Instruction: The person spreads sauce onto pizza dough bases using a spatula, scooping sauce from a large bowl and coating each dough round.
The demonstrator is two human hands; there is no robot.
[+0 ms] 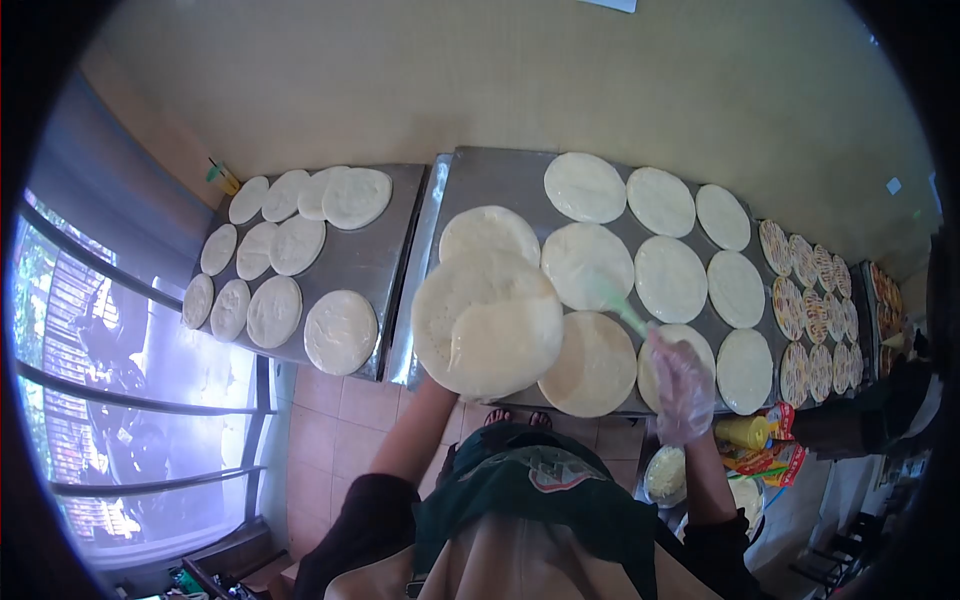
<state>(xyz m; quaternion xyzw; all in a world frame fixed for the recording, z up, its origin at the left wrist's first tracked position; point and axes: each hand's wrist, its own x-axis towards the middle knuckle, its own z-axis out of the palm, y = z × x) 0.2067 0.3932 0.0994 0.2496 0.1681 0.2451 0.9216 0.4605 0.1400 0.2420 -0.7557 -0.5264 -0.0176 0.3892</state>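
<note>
My left forearm (425, 425) reaches up beneath a round pizza crust (487, 325), raised above the table and covering my left hand. A wet, shiny patch with a drip marks part of its top. My right hand (680, 390), in a clear plastic glove, is closed around the handle of a pale green brush (625, 312). The brush head is blurred over another crust (585, 262) on the metal table (520, 175). More pale round crusts lie in rows around it, several of them glossy. One crust (488, 238) is partly hidden behind the raised one.
A second metal table (385, 260) at left holds more crusts. Topped pizzas (800, 300) lie in rows at far right. Below my right hand are a bowl of shredded white food (665, 475) and a yellow container (743, 432). A person's dark sleeve (850, 415) shows at right.
</note>
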